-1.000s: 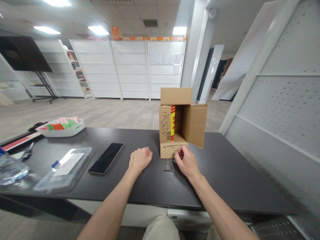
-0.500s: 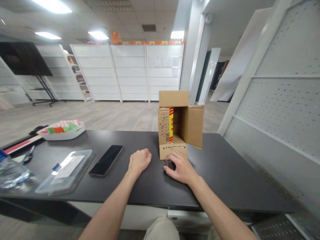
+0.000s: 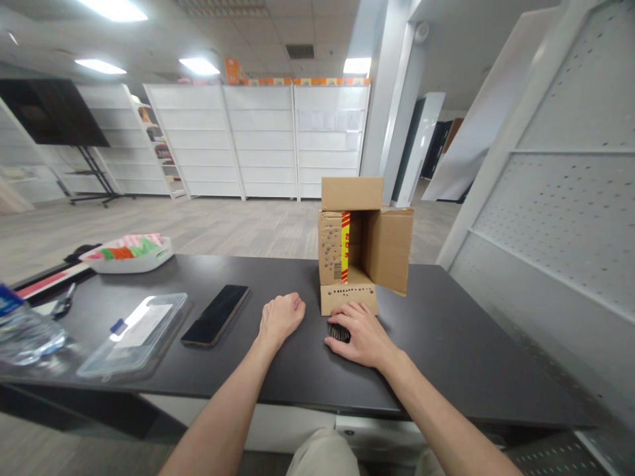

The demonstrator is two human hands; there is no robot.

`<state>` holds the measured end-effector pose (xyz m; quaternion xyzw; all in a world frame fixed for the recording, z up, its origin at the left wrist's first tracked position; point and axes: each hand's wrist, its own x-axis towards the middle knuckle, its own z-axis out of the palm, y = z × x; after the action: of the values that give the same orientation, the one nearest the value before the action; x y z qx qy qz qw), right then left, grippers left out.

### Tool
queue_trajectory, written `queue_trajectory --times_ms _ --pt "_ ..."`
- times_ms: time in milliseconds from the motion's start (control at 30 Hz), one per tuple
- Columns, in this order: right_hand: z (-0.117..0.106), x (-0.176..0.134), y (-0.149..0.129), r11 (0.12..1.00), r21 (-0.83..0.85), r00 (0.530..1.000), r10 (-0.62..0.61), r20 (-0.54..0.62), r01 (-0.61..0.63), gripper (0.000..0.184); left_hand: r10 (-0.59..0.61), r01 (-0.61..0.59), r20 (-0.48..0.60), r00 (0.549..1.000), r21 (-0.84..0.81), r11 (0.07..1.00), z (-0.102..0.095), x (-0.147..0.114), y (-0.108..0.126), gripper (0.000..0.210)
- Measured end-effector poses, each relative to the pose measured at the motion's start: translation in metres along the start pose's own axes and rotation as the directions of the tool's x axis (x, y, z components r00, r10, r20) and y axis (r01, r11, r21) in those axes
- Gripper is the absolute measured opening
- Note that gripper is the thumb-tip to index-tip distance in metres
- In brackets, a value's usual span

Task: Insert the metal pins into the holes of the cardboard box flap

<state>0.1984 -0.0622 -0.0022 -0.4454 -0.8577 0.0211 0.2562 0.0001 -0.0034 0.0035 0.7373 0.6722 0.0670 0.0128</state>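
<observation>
My right hand (image 3: 364, 336) is curved over a small dark ribbed object, which looks like a metal coil spring (image 3: 339, 332). Thumb and fingers hold it from both sides on the dark tabletop, and the palm hides part of it. Just behind them stands an open cardboard box (image 3: 333, 248), its opening facing me and its flaps folded out. The lower flap, which bears a row of dark holes, reaches down to my right fingertips. To the left, my left hand (image 3: 282, 316) rests on the table as a loose fist; no object shows in it.
A black phone (image 3: 216, 316) and a clear plastic case (image 3: 133, 334) lie left of my left hand. Further left are a water bottle (image 3: 30, 334) and a white basket (image 3: 131, 264) with colourful cloth-like items. A perforated panel (image 3: 560, 218) rises on the right.
The view has shifted slightly, moving everything a little rightward in the picture. Under my right hand the coil spring's ribs now look more arched. My left hand stays a fist in place.
</observation>
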Motion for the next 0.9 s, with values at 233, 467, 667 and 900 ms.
queue_trajectory --times_ms 233,467,667,900 --pt "0.0015 0.0002 -0.0003 1.0 0.001 1.0 -0.012 0.026 0.012 0.032 0.019 -0.019 -0.022 1.0 0.011 1.0 0.0031 0.0014 -0.002 0.034" --pt "0.0014 -0.0001 -0.0022 1.0 -0.016 0.999 -0.014 0.039 0.015 0.031 -0.01 0.01 0.004 1.0 0.005 1.0 0.0004 0.0001 0.0 0.035" --pt "0.0004 0.0008 -0.0039 1.0 -0.014 0.999 -0.015 0.047 0.016 0.031 0.001 -0.001 -0.008 1.0 0.005 1.0 0.0025 0.0006 -0.0014 0.035" --pt "0.001 0.0012 -0.0044 1.0 -0.025 0.999 -0.008 0.046 0.01 0.03 0.026 -0.026 -0.02 0.999 0.002 1.0 0.0059 0.0024 -0.0037 0.035"
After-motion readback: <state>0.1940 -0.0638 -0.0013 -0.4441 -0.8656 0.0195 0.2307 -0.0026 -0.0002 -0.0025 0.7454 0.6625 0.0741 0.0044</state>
